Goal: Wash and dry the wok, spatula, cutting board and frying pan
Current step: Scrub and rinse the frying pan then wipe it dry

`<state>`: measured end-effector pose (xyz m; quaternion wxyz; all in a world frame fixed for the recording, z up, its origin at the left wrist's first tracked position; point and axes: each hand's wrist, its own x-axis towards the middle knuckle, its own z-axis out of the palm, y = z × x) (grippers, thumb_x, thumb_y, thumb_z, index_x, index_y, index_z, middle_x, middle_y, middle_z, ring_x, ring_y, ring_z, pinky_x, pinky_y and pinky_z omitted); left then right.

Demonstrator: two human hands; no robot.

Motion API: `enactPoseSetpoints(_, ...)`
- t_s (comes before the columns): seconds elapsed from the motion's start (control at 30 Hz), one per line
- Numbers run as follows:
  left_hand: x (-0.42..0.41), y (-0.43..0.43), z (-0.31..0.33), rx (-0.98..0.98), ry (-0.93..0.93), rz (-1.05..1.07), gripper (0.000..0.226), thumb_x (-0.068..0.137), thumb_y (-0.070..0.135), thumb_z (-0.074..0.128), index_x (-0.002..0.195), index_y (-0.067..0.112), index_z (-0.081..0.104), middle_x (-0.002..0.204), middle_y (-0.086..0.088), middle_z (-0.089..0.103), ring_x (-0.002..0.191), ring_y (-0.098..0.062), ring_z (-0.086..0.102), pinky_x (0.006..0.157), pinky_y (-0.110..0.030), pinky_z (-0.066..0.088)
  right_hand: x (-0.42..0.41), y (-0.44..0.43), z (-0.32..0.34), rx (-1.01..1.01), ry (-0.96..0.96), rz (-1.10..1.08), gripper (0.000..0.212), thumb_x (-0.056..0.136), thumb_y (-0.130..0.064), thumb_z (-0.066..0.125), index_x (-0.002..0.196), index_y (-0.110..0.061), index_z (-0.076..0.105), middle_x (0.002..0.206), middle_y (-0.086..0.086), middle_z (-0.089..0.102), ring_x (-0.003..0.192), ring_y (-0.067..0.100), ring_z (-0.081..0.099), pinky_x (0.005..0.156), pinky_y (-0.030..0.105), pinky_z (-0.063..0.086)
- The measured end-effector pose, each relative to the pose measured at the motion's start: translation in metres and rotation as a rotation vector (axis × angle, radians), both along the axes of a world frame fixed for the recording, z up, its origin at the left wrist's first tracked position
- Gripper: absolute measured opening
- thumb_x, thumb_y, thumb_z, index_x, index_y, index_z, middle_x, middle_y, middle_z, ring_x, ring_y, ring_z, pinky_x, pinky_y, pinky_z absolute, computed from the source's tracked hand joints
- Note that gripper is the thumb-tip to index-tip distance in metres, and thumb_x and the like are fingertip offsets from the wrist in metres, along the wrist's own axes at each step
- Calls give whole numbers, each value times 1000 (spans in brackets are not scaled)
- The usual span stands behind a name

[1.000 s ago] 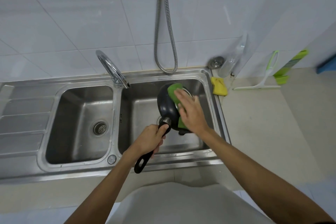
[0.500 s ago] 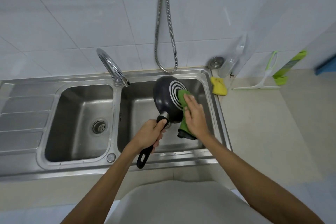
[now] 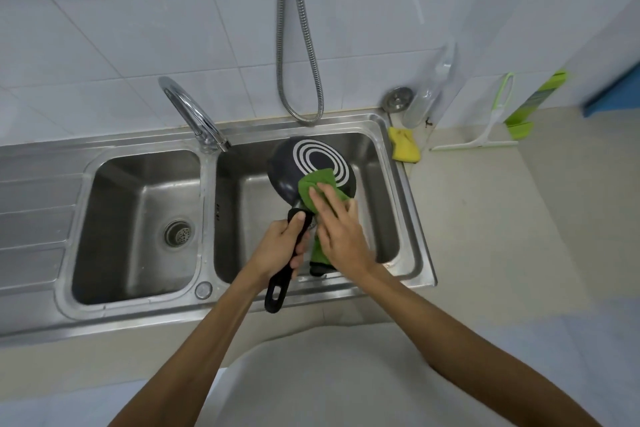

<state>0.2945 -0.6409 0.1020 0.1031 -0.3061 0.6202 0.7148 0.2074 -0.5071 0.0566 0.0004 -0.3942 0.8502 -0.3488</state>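
Left hand (image 3: pixel 277 246) fingers wrap the pan (image 3: pixel 304 166) handle, base up over the sink (image 3: pixel 420 253); right hand (image 3: pixel 341 232) presses the cloth (image 3: pixel 317 184) flat. Probably drying; next, work round the rim.

The right hand (image 3: pixel 341 232) hides much of the green cloth (image 3: pixel 317 185) and the right basin's drain.

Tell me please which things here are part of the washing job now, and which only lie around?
In use: frying pan, green cloth, left hand on the pan handle, right hand on the cloth, right sink basin.

Lying about: yellow sponge, squeegee, sink strainer, clear bottle.
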Motion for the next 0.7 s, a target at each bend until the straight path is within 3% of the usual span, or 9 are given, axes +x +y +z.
enactPoseSetpoints(0.07, 5, 1, -4, 31, -3, 21, 46, 102, 52, 46, 90, 9, 54, 56, 4, 46, 40, -13, 39, 36, -27, 39, -8, 5, -3, 30, 102, 107, 55, 97, -15, 45, 152, -19, 39, 156, 0, 39, 100, 26, 45, 79, 22, 43)
enactPoseSetpoints(0.1, 8, 0, -5, 48, -6, 24, 46, 101, 54, 47, 90, 9, 54, 56, 4, 45, 40, -13, 39, 36, -26, 38, -16, 7, -4, 21, 80, 70, 54, 97, -14, 46, 150, -18, 42, 154, 2, 43, 100, 26, 46, 78, 24, 44)
enactPoseSetpoints(0.2, 23, -5, -8, 101, 0, -10, 48, 98, 58, 51, 92, 10, 56, 59, 2, 44, 41, -14, 38, 37, -26, 38, -50, 17, -4, -56, -187, -227, 52, 96, -5, 47, 148, -12, 48, 149, 9, 50, 118, 26, 53, 100, 33, 44)
enactPoseSetpoints(0.27, 32, -7, -8, 121, 21, -46, 48, 96, 60, 53, 90, 13, 58, 60, 0, 44, 41, -14, 39, 37, -26, 39, -82, 20, -2, -42, -321, -283, 51, 94, 3, 47, 145, -6, 51, 143, 14, 56, 125, 30, 56, 110, 37, 42)
enactPoseSetpoints(0.37, 35, -9, -7, 138, 54, -65, 48, 94, 62, 55, 88, 15, 60, 60, 0, 43, 40, -13, 38, 36, -25, 39, -113, 13, 9, 30, -458, -292, 46, 98, -2, 45, 142, -9, 56, 137, 14, 62, 121, 26, 59, 99, 18, 39)
enactPoseSetpoints(0.43, 32, -14, -4, 117, 62, -78, 49, 94, 62, 54, 87, 15, 60, 60, -1, 43, 39, -13, 37, 36, -25, 39, -126, 4, 14, 5, -603, -326, 42, 99, -7, 44, 139, -11, 59, 136, 10, 63, 120, 20, 57, 92, 13, 38)
enactPoseSetpoints(0.57, 32, -35, 0, -41, 67, -179, 48, 97, 62, 50, 86, 16, 60, 60, -1, 46, 39, -14, 38, 35, -26, 39, -151, -14, 28, 1, -743, -313, 35, 96, -15, 48, 124, -14, 68, 128, 7, 67, 115, 20, 61, 102, 33, 47)
enactPoseSetpoints(0.7, 29, -45, 1, -293, -13, -351, 46, 99, 55, 47, 94, 12, 60, 58, 4, 53, 42, -15, 47, 38, -30, 43, -163, -31, 44, 38, -649, -270, 31, 94, -21, 51, 119, -20, 70, 121, 0, 69, 114, 18, 61, 96, 27, 44)
